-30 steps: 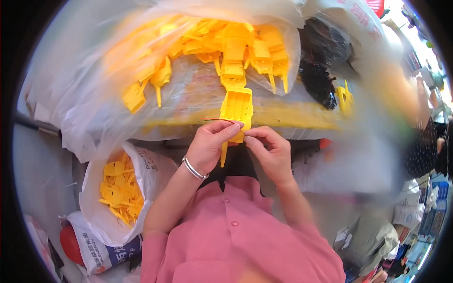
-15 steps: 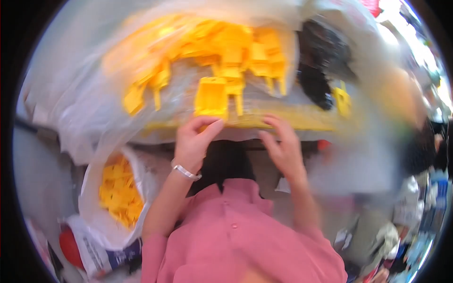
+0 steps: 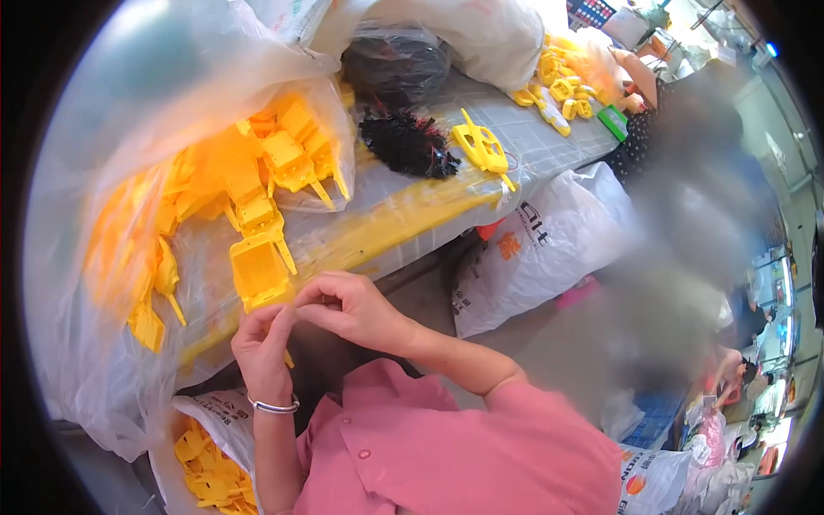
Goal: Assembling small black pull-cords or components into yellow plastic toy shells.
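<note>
At the bench (image 3: pixel 412 215) edge, both hands pinch a yellow plastic part (image 3: pixel 259 273): left hand (image 3: pixel 262 343) below, right hand (image 3: pixel 348 307) beside. It looks light, stiff; grip its rim.

Black tangled bundle (image 3: pixel 408 144) on table (image 3: pixel 549 137), white printed sack (image 3: pixel 532 257) below

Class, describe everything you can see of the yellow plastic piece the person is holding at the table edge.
The yellow plastic piece is a moulded, box-like tray shape with thin prongs sticking out at one side. It looks like rigid, glossy plastic. It lies tilted at the table's near edge, below a clear bag of similar parts. The left hand and right hand pinch its lower end.
</note>
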Motion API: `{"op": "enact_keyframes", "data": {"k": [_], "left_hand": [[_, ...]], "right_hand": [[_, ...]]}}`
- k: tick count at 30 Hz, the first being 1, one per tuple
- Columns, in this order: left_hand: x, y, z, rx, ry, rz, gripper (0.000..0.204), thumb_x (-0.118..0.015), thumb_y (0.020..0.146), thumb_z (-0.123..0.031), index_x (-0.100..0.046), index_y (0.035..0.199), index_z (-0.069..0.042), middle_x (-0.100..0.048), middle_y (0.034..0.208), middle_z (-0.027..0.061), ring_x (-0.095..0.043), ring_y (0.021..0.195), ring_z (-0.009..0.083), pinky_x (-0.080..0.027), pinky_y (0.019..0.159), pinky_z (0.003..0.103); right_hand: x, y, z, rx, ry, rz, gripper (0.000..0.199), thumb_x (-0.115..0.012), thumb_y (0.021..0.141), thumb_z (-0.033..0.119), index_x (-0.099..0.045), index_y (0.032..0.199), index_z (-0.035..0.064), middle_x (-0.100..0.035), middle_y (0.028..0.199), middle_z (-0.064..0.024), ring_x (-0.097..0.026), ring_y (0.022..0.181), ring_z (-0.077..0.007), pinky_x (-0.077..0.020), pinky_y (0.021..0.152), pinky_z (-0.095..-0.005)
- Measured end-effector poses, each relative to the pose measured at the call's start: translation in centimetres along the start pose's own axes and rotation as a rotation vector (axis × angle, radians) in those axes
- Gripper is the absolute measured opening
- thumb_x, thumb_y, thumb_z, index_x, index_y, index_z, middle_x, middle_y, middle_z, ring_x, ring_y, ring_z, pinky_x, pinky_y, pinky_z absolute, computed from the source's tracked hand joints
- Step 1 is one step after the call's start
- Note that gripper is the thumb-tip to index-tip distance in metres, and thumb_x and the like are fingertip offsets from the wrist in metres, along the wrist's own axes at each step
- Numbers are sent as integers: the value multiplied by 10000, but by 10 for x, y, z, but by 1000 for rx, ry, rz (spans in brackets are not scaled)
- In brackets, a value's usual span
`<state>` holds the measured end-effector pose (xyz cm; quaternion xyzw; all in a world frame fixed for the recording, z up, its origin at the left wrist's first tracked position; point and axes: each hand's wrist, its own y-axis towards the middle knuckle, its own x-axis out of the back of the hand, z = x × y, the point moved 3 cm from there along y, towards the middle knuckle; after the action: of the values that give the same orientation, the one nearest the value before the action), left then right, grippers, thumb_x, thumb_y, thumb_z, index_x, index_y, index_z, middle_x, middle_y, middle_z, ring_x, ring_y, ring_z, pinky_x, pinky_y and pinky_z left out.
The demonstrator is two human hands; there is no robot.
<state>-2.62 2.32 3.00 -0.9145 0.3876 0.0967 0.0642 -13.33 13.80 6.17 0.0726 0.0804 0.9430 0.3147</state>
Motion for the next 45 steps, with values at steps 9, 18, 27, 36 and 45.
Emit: {"op": "enact_keyframes", "data": {"k": [9, 18, 27, 36, 45], "left_hand": [[5, -6, -4, 96, -27, -73, 105, -640, 793, -32, -642, 887, 15, -630, 832, 32, -571, 746, 97, -446, 707, 210], [0, -2, -17, -35, -372, -19, 515, -437, 898, -5, -288, 1385, -85, -478, 1248, 94, -517, 1081, 174, -443, 900, 308], [8, -6, -14, -65, -252, -49, 500, -586, 815, 21, -363, 1263, -1, -503, 1178, 103, -529, 1058, 179, -453, 893, 298], [5, -8, -17, -147, -58, -58, 514, -600, 790, 50, -359, 1236, -36, -499, 1184, 101, -518, 1078, 173, -432, 916, 297], [2, -10, -19, -192, 4, -52, 495, -595, 797, 48, -368, 1225, -52, -500, 1162, 81, -518, 1070, 158, -462, 858, 260]], "right_hand": [[-8, 3, -2, 172, -187, -56, 78, -632, 781, 67, -603, 806, 0, -556, 742, -61, -535, 653, -127, -430, 582, -246], [5, 12, 8, 20, -163, -168, 49, -609, 803, 28, -587, 811, -14, -545, 777, 1, -509, 673, -37, -415, 596, -168], [-18, 27, 14, 243, -449, -210, 51, -627, 732, 29, -578, 747, 26, -555, 716, -77, -566, 574, -197, -447, 521, -274], [-28, 34, 8, 265, -514, -242, 50, -621, 726, 41, -573, 738, 33, -560, 709, -82, -587, 602, -221, -460, 536, -311], [-31, 33, 8, 246, -481, -278, 49, -621, 720, 25, -573, 731, 31, -557, 703, -82, -580, 594, -216, -459, 533, -307]]}}
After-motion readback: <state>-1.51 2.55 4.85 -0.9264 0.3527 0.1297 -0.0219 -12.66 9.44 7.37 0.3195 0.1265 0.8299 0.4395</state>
